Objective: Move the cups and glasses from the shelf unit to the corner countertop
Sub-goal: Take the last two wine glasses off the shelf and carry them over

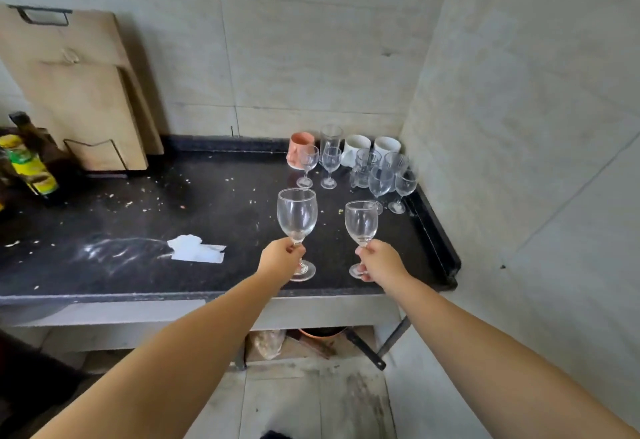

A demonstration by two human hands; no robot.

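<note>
My left hand [281,258] and right hand [379,260] each pinch the stem of a clear stemmed wine glass [297,215] [361,223] above the black speckled countertop [207,224]; the yellow-green bottle label [29,165] is unreadable.

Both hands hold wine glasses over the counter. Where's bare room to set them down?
Free: dark countertop between the paper scrap and the corner glass cluster, under the left hand's glass and the right hand's glass. Crowded: the back right corner; bottles far left.
</note>
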